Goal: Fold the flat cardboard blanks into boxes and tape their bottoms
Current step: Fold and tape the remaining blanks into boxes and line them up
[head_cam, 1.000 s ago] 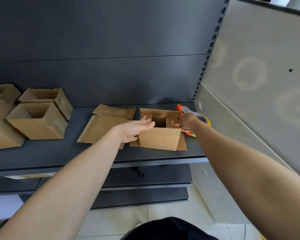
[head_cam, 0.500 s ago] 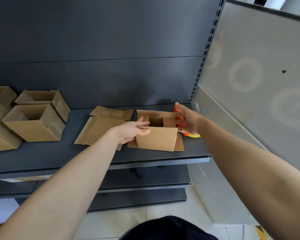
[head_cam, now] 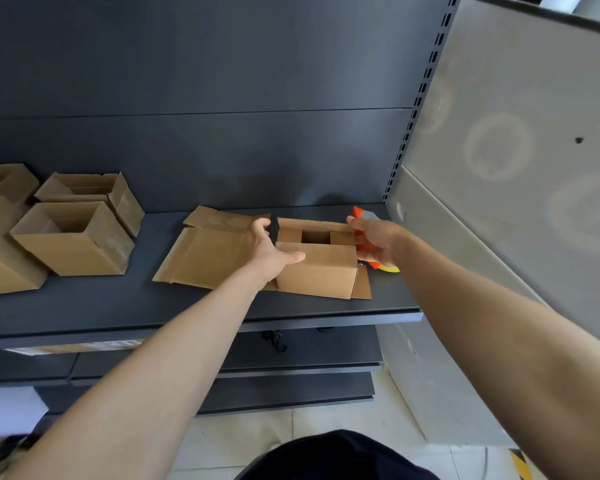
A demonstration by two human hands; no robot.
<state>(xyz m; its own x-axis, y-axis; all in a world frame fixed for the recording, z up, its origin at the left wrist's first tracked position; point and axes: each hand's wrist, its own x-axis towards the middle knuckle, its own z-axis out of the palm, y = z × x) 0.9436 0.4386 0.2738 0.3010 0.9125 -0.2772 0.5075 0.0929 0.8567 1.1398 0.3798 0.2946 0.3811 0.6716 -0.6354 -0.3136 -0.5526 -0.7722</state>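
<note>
Matt brown cardboard box [head_cam: 317,268] on smooth dark metal shelf [head_cam: 118,310]

Dim, even light – pale lens-flare rings at right, wide-angle bending at edges.

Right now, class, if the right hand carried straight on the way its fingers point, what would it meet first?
Probably the half-folded box: the right hand points left at its right end from over the orange tape dispenser. Depth is unclear.
</note>
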